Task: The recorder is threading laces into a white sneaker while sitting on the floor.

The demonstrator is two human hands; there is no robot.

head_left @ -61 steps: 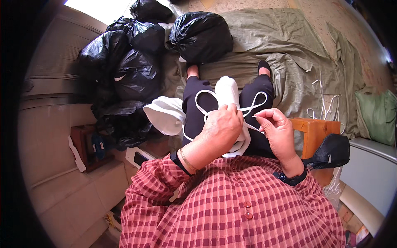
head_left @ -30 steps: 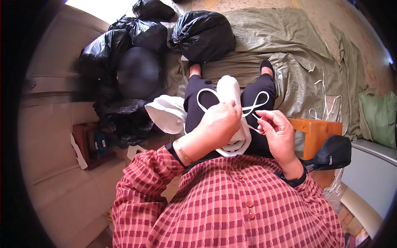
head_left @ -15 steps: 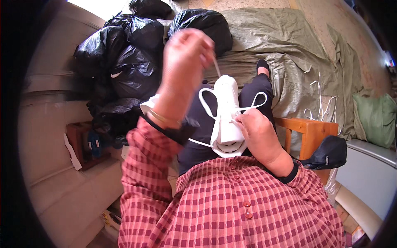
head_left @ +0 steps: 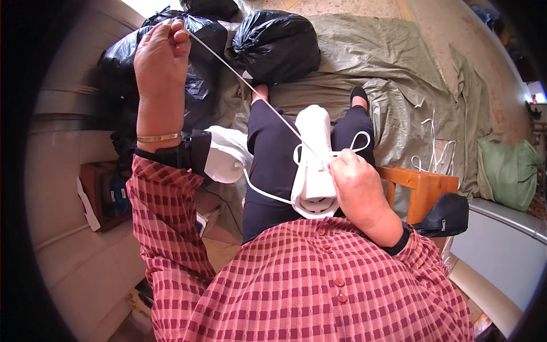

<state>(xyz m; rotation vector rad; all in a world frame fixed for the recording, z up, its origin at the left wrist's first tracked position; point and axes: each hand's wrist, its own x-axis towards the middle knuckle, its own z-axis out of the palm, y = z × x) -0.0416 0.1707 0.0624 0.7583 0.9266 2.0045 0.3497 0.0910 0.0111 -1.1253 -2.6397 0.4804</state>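
Observation:
A white shoe (head_left: pixel 314 122) lies on my lap, toe pointing away from me and its opening toward my belly. My left hand (head_left: pixel 162 57) is raised at the upper left, fingers pinched on the end of a white shoelace (head_left: pixel 245 81). The lace runs taut and slanting down to the shoe's lacing. At the shoe's right side, my right hand (head_left: pixel 359 185) is closed on its lacing edge; the fingertips are partly hidden. A lace loop stands out above that hand. Beside my left thigh is a second white shoe (head_left: pixel 225 157), with a white lace trailing toward the first.
Several black plastic bags (head_left: pixel 279 45) are heaped ahead and left. A greenish tarp (head_left: pixel 387 54) covers the floor ahead. On the right are a wooden stool (head_left: pixel 424 179) with white laces hanging on it, a dark pouch (head_left: pixel 447 216) and a green sack (head_left: pixel 507 165).
My left hand has swung up and left, drawing the lace out long and straight. The lace loop on the shoe's left side has shrunk. My right hand stays at the shoe.

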